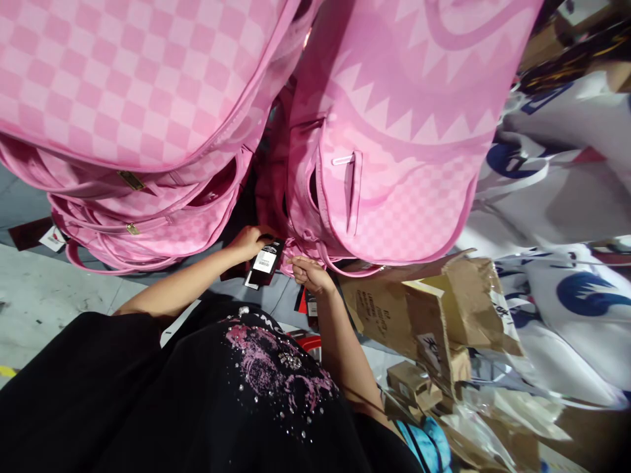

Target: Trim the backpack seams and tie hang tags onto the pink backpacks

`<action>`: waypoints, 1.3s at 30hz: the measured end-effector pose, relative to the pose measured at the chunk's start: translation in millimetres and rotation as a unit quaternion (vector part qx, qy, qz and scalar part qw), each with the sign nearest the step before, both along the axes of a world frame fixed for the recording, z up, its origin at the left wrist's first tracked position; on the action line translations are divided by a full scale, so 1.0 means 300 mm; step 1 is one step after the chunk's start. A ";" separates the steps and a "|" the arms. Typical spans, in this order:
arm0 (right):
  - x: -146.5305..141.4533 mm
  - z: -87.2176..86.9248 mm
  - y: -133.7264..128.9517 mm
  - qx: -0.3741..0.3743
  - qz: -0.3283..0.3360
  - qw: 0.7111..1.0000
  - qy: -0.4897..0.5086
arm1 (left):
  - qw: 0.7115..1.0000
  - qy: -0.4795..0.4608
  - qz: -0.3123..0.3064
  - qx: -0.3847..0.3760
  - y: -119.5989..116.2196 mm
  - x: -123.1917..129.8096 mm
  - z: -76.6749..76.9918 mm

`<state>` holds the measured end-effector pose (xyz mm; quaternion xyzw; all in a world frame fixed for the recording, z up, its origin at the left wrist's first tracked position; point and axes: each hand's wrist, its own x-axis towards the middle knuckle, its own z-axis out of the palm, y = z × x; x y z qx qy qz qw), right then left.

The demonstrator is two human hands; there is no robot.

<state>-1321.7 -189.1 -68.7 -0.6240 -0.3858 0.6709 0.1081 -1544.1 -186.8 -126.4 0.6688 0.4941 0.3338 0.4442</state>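
Observation:
A black hang tag (266,259) with a white barcode label is pinched in my left hand (250,242), its printed side facing up. Just right of it, my right hand (310,272) is closed beside the pink straps at the bottom of a pink backpack (394,190). What its fingers pinch is too small to make out. That backpack has a shark-tooth pattern, checks and a side zip pocket. To the left, pink checkered backpacks (142,85) are stacked with their handles toward me. Another dark tag with a label (312,307) hangs below my right hand.
An opened cardboard box (384,309) lies right of my right arm, among crumpled plastic and smaller cartons (414,384). White bags with blue prints (586,295) are piled at the far right. A white tag (52,238) hangs at the left stack.

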 end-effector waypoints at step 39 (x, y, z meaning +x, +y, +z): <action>-0.157 -0.161 -0.067 0.163 -0.303 0.938 -0.036 | 0.991 0.129 -0.016 -0.033 -0.074 0.150 0.004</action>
